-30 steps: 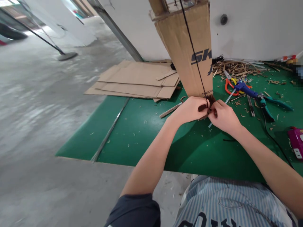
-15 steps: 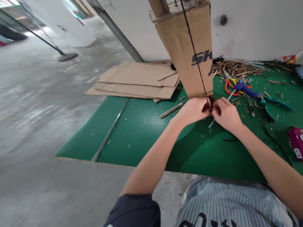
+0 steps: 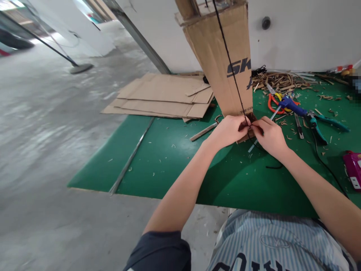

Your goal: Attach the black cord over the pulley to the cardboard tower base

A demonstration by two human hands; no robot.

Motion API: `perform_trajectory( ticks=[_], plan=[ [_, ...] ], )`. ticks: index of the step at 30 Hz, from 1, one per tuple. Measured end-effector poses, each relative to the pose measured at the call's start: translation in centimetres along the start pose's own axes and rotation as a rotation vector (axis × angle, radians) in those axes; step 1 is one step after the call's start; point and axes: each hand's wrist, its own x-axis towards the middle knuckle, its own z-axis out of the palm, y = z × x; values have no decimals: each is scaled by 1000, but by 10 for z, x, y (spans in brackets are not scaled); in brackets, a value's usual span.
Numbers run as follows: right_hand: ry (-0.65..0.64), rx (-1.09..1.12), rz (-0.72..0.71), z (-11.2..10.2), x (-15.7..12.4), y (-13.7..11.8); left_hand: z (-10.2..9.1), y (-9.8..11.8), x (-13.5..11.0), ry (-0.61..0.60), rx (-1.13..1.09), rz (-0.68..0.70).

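At the foot of the tall brown cardboard column (image 3: 222,56) on the green mat (image 3: 158,158), both hands meet. Left hand (image 3: 229,130) and right hand (image 3: 269,135) pinch the thin black cord (image 3: 228,56) with closed fingers. Blue glue gun (image 3: 291,106) lies just beside.

Single head-worn view, tilted forward and down, close over green mat (image 3: 158,158), wall behind

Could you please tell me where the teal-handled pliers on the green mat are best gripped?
Probably around the two splayed handles, from above on the right. The teal-handled metal pliers lie flat on the green mat; their head is crowded by the blue glue gun. The right hand is nearer, though it and the left hand pinch the black string.
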Motion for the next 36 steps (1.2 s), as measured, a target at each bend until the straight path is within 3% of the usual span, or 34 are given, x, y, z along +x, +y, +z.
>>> perform_trajectory(
  ticks=[4,10,14,20,24,26,28,30,32,34,36],
  plan=[
    [-25,-121,13,-3,-3,-9,-2,2,0,-12,103,-7],
    [40,25,21,-5,-2,-18,1,2,2,-35,229,14],
    [1,204,109,-6,0,-22,2,3,3,-29,212,1],
    [-48,576,396,-10,2,-24,-1,6,1,-24,136,-1],
    [-121,716,433,-9,5,-22,-2,2,1,-23,124,21],
    [-162,576,312,-13,6,-20,-3,1,1,-34,129,16],
    [-141,237,127,-21,5,-16,-3,1,0,-43,134,6],
    [-54,-146,13,-32,5,-10,-4,2,0,-50,142,-1],
    [75,-347,-4,-43,7,-3,-5,3,0,-65,160,-1],
    [236,-313,30,-50,12,7,-6,4,1,-79,167,1],
    [352,-64,94,-52,19,16,-6,5,1,-86,156,7]
  ],
)
